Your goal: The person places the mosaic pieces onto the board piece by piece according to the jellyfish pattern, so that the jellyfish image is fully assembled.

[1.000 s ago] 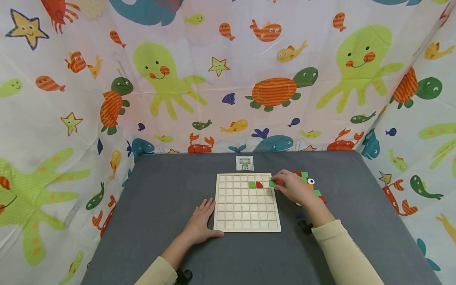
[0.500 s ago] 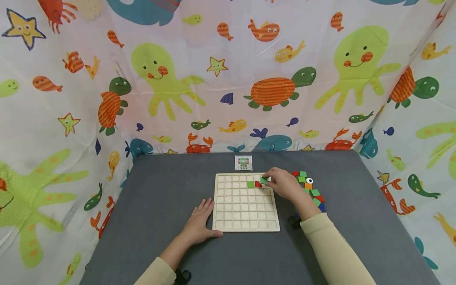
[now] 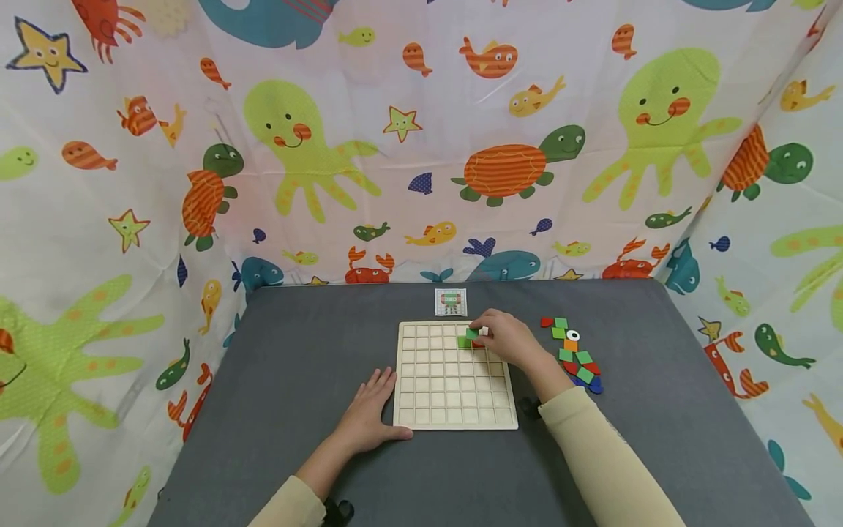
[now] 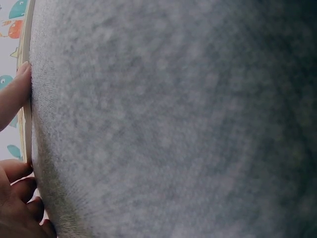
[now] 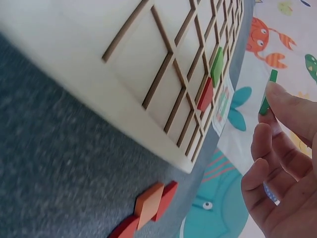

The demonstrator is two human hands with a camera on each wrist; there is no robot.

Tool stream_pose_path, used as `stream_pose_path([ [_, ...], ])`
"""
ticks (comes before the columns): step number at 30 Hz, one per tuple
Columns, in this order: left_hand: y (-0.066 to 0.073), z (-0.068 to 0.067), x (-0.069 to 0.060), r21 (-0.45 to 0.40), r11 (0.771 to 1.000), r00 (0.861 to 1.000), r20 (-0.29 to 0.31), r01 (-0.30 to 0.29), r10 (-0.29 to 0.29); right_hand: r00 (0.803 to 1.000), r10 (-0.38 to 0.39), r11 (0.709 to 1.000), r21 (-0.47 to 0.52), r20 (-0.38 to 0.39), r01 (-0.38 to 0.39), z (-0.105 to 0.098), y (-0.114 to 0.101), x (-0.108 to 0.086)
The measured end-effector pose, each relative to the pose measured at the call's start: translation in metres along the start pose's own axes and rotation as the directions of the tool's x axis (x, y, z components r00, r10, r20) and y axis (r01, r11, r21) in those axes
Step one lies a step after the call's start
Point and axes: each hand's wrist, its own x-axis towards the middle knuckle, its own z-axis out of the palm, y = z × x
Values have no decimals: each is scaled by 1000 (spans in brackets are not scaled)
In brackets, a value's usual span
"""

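- The green tile (image 3: 472,334) appears over the far part of the board, right of centre; the right wrist view shows it lifted clear.
- The right hand (image 3: 510,339) pinches that tile between thumb and fingertip, its other fingers curled. The tile could slip or land askew across a divider, since the hold is narrow.
- Beneath, a seated green square (image 5: 217,67) and a red piece (image 5: 205,94) sit side by side in the grid; low fingertips might nudge them out.
- The gridded board (image 3: 431,382) lies flat on the grey cloth (image 3: 316,329).
- The left hand (image 3: 369,413), fingers apart and clasping nothing, rests against the board's left edge, thumb at the near corner. Should it push unevenly, the board could slide.
- Loose pieces (image 3: 585,357) lie to the right; the forearm could scatter them.
- A picture card (image 3: 451,301) lies beyond the far edge.
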Motion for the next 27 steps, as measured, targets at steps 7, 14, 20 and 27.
stream_pose_path([
  [7, 1, -1, 0, -3, 1000, 1000, -3, -5, 5, 1000, -5, 1000, 14, 22, 5, 8, -7, 7],
  [14, 1, -2, 0, -20, 1000, 1000, 8, 5, -5, 998, -37, 999, 13, 53, 37, 18, -12, 16],
  [20, 1, -2, 0, -23, 1000, 1000, 3, 6, -6, 997, -39, 999, 1, 73, 39, 24, -16, 23],
  [27, 1, 0, 0, -20, 1000, 1000, 5, 8, -8, 993, -1, 1000, -9, 118, 3, 30, -20, 29],
])
